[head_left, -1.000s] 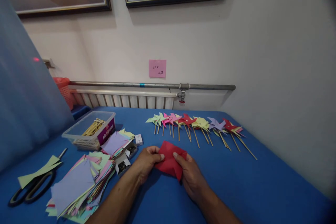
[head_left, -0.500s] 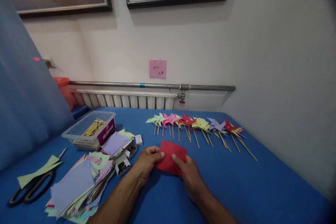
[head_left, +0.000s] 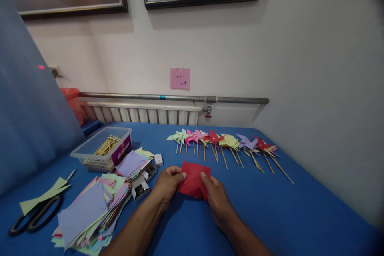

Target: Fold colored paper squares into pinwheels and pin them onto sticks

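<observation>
Red, thin, roughly square paper point(head_left: 194, 180) is held at the lower centre of the frame, over the smooth blue tabletop point(head_left: 270, 216); whether the tabletop is touched by its lower edge cannot be told. It can be judged very light, limp enough to be bent by slight pressure, easily creased or torn, and not very slippery. It is best taken by opposite edges, flat between thumb and fingers, with the middle left unpressed. Its left edge is pinched by the left hand point(head_left: 168, 186) and its right edge by the right hand point(head_left: 218, 198), each thumb being laid on top. Both pinches are closed down to about the paper's thickness; most fingertips are hidden behind it.
</observation>
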{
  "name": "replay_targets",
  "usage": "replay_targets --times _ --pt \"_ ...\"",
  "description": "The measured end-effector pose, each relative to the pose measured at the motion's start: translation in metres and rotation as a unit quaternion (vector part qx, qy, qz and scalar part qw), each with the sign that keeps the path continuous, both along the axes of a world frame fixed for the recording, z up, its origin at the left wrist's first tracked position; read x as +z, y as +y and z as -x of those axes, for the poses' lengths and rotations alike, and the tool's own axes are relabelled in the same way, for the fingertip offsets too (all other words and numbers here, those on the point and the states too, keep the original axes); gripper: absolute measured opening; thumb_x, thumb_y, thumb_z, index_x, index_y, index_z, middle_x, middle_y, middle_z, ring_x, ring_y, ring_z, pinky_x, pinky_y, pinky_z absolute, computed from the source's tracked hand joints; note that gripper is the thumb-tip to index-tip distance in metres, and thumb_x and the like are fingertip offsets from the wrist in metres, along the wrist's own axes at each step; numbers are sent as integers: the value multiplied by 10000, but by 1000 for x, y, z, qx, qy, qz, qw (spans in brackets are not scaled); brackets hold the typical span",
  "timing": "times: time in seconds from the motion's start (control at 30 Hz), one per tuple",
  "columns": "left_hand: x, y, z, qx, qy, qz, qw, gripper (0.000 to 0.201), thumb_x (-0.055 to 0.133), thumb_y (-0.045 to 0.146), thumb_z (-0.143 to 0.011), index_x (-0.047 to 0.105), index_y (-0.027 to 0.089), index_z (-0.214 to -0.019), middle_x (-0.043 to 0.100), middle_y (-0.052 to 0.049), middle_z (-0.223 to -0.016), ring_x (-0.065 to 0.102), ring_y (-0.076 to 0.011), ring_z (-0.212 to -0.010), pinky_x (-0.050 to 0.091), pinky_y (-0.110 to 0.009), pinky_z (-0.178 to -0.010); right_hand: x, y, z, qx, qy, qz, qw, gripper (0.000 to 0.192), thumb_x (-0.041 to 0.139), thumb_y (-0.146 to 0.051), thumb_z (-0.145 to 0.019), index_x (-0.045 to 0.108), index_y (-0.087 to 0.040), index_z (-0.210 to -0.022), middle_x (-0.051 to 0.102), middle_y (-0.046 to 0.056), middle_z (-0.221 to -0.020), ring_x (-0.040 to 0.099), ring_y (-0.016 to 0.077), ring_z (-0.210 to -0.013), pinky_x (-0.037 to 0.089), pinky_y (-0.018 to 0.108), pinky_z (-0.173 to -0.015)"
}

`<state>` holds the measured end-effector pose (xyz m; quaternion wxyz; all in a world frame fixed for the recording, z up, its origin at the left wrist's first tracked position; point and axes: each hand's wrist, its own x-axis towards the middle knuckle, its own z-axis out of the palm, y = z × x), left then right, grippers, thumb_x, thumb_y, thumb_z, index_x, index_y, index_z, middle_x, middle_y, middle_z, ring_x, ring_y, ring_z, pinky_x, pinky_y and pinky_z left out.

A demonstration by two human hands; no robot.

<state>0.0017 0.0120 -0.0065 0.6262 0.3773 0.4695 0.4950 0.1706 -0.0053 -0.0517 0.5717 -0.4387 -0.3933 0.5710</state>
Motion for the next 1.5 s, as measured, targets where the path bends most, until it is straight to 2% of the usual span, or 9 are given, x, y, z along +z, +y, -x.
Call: replay_targets --times 0.1,0.2,0.37,0.57,0.83,0.93,1.2,1.5 --pt "1 -2 1 -11 -9 6 1000 543 1040 512 -449 677 167 -658 674 7 -579 544 -106 -522 395 -241 -561 4 -2 1 15 5 5 1000 599 861 -760 -791 827 -177 -925 825 74 -764 757 284 -723 598 379 -714" --pt "3 -4 2 -21 -30 15 999 559 1046 534 -467 661 170 -648 671 8 -576 551 -108 -519 402 -242 -554 9 -5 4 43 36 0 998 573 899 -716 -786 830 -172 -952 848 91 -845 797 312 -845 617 414 -827" --pt "2 -4 1 -30 -57 22 998 612 1071 497 -410 772 133 -800 767 -45 -685 674 -169 -617 514 -280 -652 16 -10 8 69 51 10 996 570 938 -690 -756 834 -171 -968 866 98 -906 817 339 -924 623 484 -948" --pt "-1 -2 -1 -17 -44 7 999 521 1044 423 -418 779 130 -758 782 -62 -689 666 -168 -614 500 -275 -637 24 -10 7 57 104 19 993 538 968 -636 -740 823 -190 -1004 876 98 -951 826 348 -1018 646 484 -947" --pt "-9 4 5 -11 -3 10 1000 424 1001 393 -471 741 159 -711 705 -6 -587 572 -129 -509 411 -254 -546 23 -6 5 103 122 35 987 397 1019 -436 -684 815 -192 -922 882 106 -954 828 365 -1065 640 501 -995" --pt "-8 4 5 -18 -8 18 1000 404 1001 366 -482 753 159 -724 725 -18 -610 596 -139 -525 432 -256 -556 25 -6 4 121 128 36 984 378 1006 -397 -695 818 -188 -947 883 115 -967 824 370 -1091 632 508 -1015" --pt "-3 1 4 -32 -18 24 999 466 1018 445 -492 778 142 -752 792 -85 -696 683 -185 -607 530 -287 -645 24 -7 2 122 128 25 984 384 972 -473 -760 814 -186 -960 881 135 -1034 809 375 -1150 625 517 -1043" --pt "-3 1 3 -37 -30 24 999 458 1014 459 -504 763 159 -743 800 -78 -703 694 -197 -610 537 -301 -667 24 -7 2 110 135 32 984 435 979 -541 -761 811 -186 -948 883 130 -1066 798 372 -1188 622 516 -1061"
